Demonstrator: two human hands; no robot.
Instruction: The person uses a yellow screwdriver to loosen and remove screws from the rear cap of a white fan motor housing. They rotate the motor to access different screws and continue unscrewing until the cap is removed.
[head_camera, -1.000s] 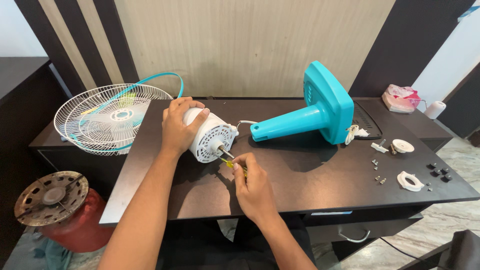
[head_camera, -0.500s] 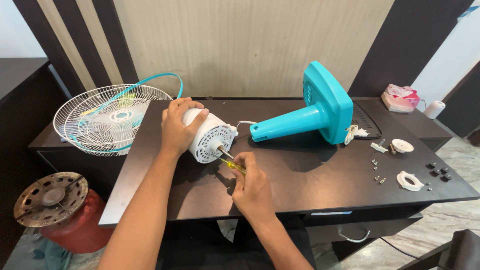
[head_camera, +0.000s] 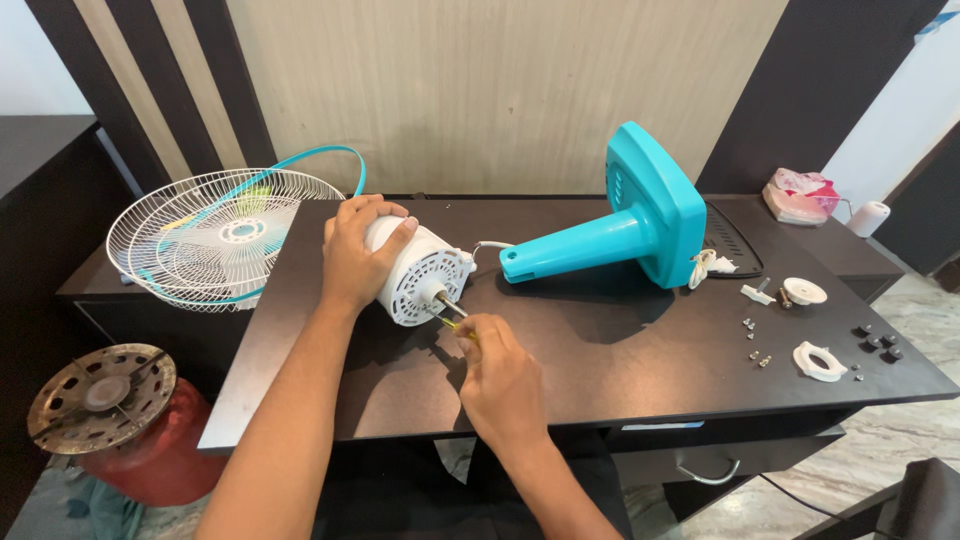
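Looks like a home room used for repairs: dark desk (head_camera: 620, 350) against wood-panelled wall (head_camera: 500, 90), tiled floor (head_camera: 890, 450), red gas cylinder (head_camera: 120, 440), dismantled fan parts.

I am seeing no labels, signs or screens. I am only looking at one pack: a soft pink and white tissue pack (head_camera: 798, 196), sitting at the far right of the table (head_camera: 600, 350), beside a white roll (head_camera: 868, 218).

Bright even daylight, sharp focus, soft shadows on tabletop (head_camera: 620, 350), slight wide-angle edge distortion
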